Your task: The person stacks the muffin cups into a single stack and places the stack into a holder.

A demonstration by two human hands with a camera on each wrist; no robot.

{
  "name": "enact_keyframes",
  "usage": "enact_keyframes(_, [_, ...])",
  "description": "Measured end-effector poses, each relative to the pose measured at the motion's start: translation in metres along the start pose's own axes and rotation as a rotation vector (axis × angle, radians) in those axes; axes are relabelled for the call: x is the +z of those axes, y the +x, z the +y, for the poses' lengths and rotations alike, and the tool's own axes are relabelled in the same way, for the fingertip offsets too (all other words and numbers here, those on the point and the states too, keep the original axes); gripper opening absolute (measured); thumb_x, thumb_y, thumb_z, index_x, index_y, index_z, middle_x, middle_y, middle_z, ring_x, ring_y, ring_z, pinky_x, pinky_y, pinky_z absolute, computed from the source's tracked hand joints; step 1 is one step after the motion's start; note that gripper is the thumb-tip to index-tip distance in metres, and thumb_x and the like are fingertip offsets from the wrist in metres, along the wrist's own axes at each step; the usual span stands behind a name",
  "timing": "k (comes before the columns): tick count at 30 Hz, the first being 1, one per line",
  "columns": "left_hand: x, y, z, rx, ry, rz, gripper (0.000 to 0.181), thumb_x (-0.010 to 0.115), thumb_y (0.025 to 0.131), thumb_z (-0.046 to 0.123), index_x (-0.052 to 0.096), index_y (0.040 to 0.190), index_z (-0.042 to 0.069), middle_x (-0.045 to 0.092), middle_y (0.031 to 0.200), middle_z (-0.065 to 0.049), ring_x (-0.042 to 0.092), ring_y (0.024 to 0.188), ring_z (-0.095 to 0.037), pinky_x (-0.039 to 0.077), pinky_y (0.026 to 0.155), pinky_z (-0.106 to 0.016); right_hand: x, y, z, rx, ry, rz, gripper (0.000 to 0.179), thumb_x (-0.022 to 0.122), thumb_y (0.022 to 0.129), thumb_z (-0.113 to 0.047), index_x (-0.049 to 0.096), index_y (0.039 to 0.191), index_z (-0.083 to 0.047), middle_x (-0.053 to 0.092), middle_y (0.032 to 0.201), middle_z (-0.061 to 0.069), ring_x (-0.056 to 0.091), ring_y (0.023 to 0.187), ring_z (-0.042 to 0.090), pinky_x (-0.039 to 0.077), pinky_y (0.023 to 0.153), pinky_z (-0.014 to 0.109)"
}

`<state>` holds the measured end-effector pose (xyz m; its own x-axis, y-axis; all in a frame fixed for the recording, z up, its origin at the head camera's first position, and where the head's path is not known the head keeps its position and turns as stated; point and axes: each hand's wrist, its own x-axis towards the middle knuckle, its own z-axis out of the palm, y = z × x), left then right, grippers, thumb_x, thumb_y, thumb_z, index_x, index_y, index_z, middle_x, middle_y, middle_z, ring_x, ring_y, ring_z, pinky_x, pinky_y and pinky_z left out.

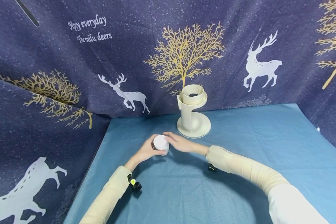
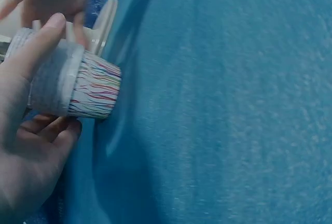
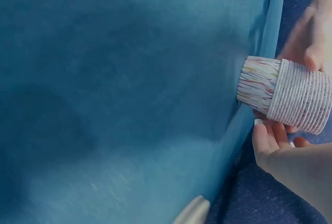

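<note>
A stack of nested paper cups [image 1: 161, 142] is held off the table in my left hand [image 1: 146, 151]. Fine ridges from the many rims show along the stack [image 3: 298, 94], and the lowest cup [image 2: 97, 88] carries thin coloured streaks on white. The left thumb lies along one side, the fingers around the other. My right hand [image 1: 182, 144] is at the stack's top right in the head view, fingertips close to the rim. In the right wrist view its fingers [image 3: 272, 137] are loosely bent beside the stack; whether they touch it I cannot tell.
Behind the hands stands a cream holder [image 1: 186, 119] with a round base and an upper ring carrying a hollow cream cup-shaped piece [image 1: 192, 99]. Blue cloth [image 1: 257, 140] covers the table. A dark printed curtain [image 1: 123, 59] hangs at the back and sides.
</note>
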<state>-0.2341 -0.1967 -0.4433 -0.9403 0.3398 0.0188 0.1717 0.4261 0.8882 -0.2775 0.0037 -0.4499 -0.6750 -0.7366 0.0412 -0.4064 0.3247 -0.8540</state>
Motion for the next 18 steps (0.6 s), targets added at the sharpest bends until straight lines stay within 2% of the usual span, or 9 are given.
enact_keyframes(2, [-0.001, 0.002, -0.007, 0.018, -0.004, 0.029, 0.071, 0.08, 0.069, 0.011, 0.043, 0.13, 0.009, 0.05, 0.126, -0.011, 0.049, 0.12, -0.028, 0.041, 0.098, -0.042, 0.0, -0.002, 0.001, 0.042, 0.085, -0.007, 0.049, 0.022, 0.102, -0.031, 0.025, 0.142, -0.004, 0.04, 0.137, 0.017, 0.044, 0.123, 0.03, 0.04, 0.098, 0.045])
enact_keyframes(4, [-0.003, 0.004, -0.014, 0.034, -0.002, 0.052, 0.071, 0.08, 0.069, 0.017, 0.044, 0.13, 0.01, 0.051, 0.126, -0.009, 0.048, 0.12, -0.027, 0.039, 0.1, -0.045, 0.0, -0.004, 0.001, 0.069, 0.146, -0.008, 0.046, 0.021, 0.101, -0.025, 0.025, 0.141, -0.002, 0.04, 0.136, 0.02, 0.044, 0.122, 0.034, 0.04, 0.097, 0.047])
enact_keyframes(5, [-0.004, 0.005, -0.017, 0.036, 0.001, 0.062, 0.071, 0.08, 0.069, 0.02, 0.045, 0.13, 0.011, 0.052, 0.125, -0.007, 0.048, 0.12, -0.027, 0.038, 0.1, -0.046, -0.001, -0.007, -0.003, 0.067, 0.14, -0.011, 0.045, 0.024, 0.1, -0.021, 0.026, 0.14, 0.0, 0.043, 0.132, 0.021, 0.045, 0.119, 0.034, 0.041, 0.096, 0.046])
enact_keyframes(8, [-0.006, 0.002, -0.008, 0.043, 0.03, 0.065, 0.071, 0.079, 0.071, 0.021, 0.045, 0.131, 0.007, 0.053, 0.124, -0.009, 0.049, 0.118, -0.027, 0.037, 0.101, -0.047, 0.002, -0.007, 0.001, 0.043, 0.051, 0.005, 0.044, 0.037, 0.096, -0.012, 0.031, 0.137, 0.001, 0.05, 0.125, 0.02, 0.05, 0.115, 0.031, 0.044, 0.094, 0.041])
enact_keyframes(12, [-0.006, 0.002, -0.003, 0.042, 0.036, 0.054, 0.067, 0.078, 0.072, 0.015, 0.045, 0.13, 0.005, 0.052, 0.126, -0.013, 0.049, 0.117, -0.029, 0.04, 0.098, -0.046, 0.012, -0.003, 0.013, -0.02, -0.066, 0.033, 0.049, 0.057, 0.088, -0.011, 0.038, 0.133, -0.001, 0.054, 0.123, 0.015, 0.054, 0.113, 0.026, 0.046, 0.092, 0.038])
enact_keyframes(15, [-0.005, 0.007, -0.015, 0.051, 0.035, 0.064, 0.067, 0.079, 0.071, 0.017, 0.047, 0.129, 0.008, 0.052, 0.127, -0.01, 0.051, 0.117, -0.027, 0.043, 0.096, -0.045, 0.02, -0.001, 0.016, -0.046, -0.098, 0.062, 0.057, 0.065, 0.083, -0.016, 0.039, 0.132, -0.002, 0.053, 0.124, 0.013, 0.054, 0.113, 0.024, 0.047, 0.091, 0.035])
enact_keyframes(18, [-0.004, 0.008, -0.017, 0.052, 0.049, 0.071, 0.068, 0.079, 0.07, 0.02, 0.047, 0.128, 0.01, 0.053, 0.126, -0.007, 0.051, 0.117, -0.025, 0.043, 0.096, -0.043, 0.027, 0.0, 0.018, -0.005, -0.105, 0.095, 0.065, 0.069, 0.08, -0.022, 0.036, 0.134, -0.004, 0.053, 0.125, 0.01, 0.055, 0.112, 0.02, 0.048, 0.089, 0.03])
